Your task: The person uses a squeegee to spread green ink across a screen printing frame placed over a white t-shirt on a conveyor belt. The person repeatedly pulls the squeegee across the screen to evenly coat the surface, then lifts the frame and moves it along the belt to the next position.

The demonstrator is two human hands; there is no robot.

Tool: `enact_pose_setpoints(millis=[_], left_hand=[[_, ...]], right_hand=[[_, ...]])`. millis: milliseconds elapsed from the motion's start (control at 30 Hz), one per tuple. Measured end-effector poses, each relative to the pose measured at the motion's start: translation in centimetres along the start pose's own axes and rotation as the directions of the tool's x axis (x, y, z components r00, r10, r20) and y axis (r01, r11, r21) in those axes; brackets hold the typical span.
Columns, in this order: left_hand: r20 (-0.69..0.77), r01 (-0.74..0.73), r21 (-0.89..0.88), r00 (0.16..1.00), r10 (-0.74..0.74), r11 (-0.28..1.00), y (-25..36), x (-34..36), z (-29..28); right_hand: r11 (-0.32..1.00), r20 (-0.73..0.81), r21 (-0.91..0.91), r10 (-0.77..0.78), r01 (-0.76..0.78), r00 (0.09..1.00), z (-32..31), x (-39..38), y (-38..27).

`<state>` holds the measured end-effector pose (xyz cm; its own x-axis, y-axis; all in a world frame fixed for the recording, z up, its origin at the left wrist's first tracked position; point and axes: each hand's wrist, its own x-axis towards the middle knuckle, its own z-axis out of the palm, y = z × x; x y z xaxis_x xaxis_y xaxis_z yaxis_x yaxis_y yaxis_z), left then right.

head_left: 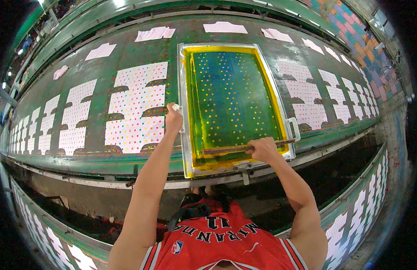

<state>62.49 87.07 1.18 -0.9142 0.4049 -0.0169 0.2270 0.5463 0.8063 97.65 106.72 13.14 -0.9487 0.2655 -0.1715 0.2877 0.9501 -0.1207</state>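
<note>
We see the screen frame [182, 81] as bare silvery metal, prob. alum., w/ a dull sheen. Its mesh [235, 90] looks smooth, wet & v. glossy. The squeegee bar [224, 149] reads as brown wood, matt & a bit rough. We'd call the dotted pieces [141, 96] thin matt cloth, approx. smooth. Tabletop [127, 51]: smooth, semi-gloss, w/ worn patches; material n/k. White side handle [297, 130]: smooth, plastic or painted metal, can't tell which. Our jersey [222, 234] is soft matt fabric.
</note>
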Motion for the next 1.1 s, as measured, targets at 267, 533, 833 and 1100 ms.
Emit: enact_pose_setpoints(millis=[267,533,833,1100], left_hand=[[-0.027,0.025,0.035,0.999,-0.024,0.999,0.1,0.0,0.5],[-0.039,0.159,0.083,0.987,-0.156,0.984,2.2,-0.4,-0.3],[-0.13,0.134,0.093,0.984,-0.121,0.987,2.3,-0.7,0.0],[-0.118,0.212,0.071,0.972,-0.203,0.975,3.8,-0.5,-0.1]], right_hand=[[0.986,-0.411,0.022,-0.143,0.167,0.9,4.5,-2.7,-3.0],[0.999,-0.236,-0.006,0.033,-0.035,0.971,2.8,10.9,-0.4],[0.999,-0.327,-0.009,0.031,-0.036,0.944,-1.6,34.1,7.1],[0.987,-0.355,-0.161,-0.073,0.016,0.932,-5.4,47.6,17.5]])
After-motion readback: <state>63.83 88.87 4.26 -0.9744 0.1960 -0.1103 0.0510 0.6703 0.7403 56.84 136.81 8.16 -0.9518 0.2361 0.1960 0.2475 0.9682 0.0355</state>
